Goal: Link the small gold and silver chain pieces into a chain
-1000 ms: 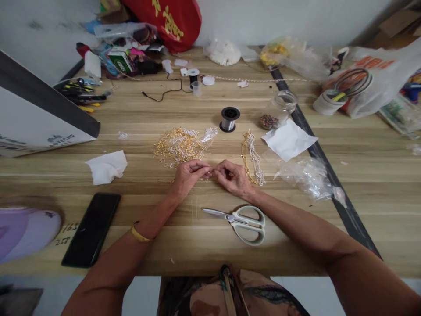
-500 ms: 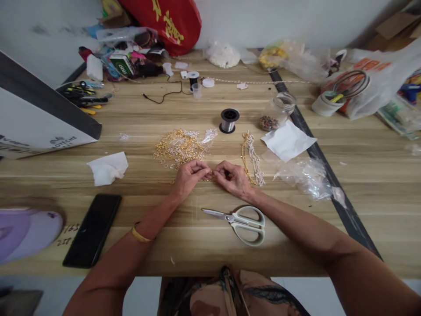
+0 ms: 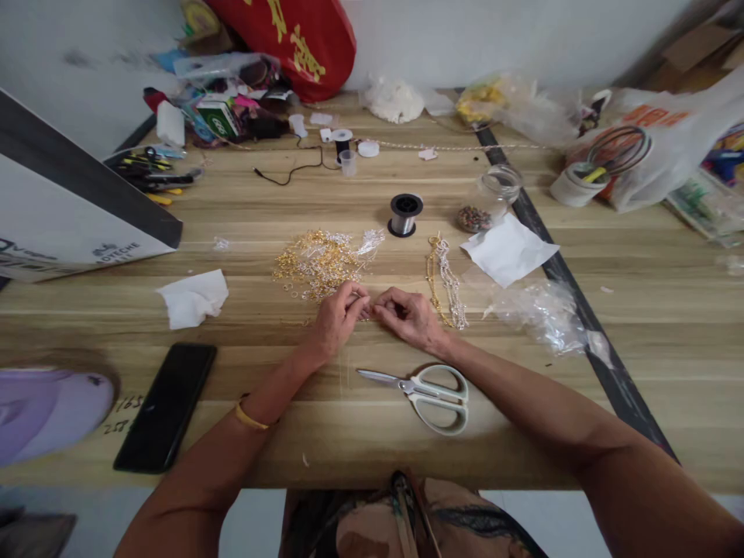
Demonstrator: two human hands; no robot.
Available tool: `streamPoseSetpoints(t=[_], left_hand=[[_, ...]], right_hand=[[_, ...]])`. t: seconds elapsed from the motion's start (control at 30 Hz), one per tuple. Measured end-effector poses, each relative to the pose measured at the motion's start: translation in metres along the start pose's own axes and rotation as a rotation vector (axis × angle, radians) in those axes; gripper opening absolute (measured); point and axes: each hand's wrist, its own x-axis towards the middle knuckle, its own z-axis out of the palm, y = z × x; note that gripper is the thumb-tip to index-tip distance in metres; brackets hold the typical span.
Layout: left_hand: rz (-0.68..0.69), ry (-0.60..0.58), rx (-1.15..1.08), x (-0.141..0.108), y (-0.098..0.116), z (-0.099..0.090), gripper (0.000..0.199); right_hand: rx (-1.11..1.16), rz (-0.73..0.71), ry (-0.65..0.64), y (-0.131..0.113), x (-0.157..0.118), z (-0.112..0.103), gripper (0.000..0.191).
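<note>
My left hand (image 3: 340, 319) and my right hand (image 3: 410, 318) meet almost fingertip to fingertip above the table, each with thumb and forefinger pinched. What lies between the fingers is too small to make out. Just beyond my left hand spreads a loose pile of tiny gold and silver findings (image 3: 317, 262), rings among them, with a small bunch of clear or silvery strands (image 3: 370, 241) at its right. A gold chain (image 3: 431, 283) and a silver chain (image 3: 450, 288) lie right of my right hand. Nearer my body, scissors (image 3: 439, 394) rest partly spread, blades pointing left.
A spool of fine wire (image 3: 404, 215) stands beyond the hands. To the right are a glass jar (image 3: 501, 186), white paper (image 3: 510, 248) and clear plastic bags (image 3: 543, 314). Leftward lie a crumpled tissue (image 3: 194, 299) and a black phone (image 3: 166, 408). A white box (image 3: 75, 205) stands far left.
My left hand has shifted slightly right, and its fingers have turned a little. My right hand stays nearly in place, still pinched. The things on the table lie as before.
</note>
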Motion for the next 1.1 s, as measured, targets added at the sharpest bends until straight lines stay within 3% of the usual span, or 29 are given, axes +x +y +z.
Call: streamPoseSetpoints(t=[0.53, 0.8, 1.1], left_hand=[[0.079, 0.024, 0.188, -0.002, 0.007, 0.002, 0.009], [0.063, 0.006, 0.136, -0.002, 0.016, 0.004, 0.007], [-0.079, -0.028, -0.101, 0.001, 0.009, 0.002, 0.021]], right_hand=[[0.051, 0.013, -0.037, -0.001, 0.002, -0.001, 0.017], [0.147, 0.040, -0.061, 0.003, 0.003, -0.001, 0.014], [0.296, 0.091, -0.063, 0.001, 0.006, -0.003, 0.021]])
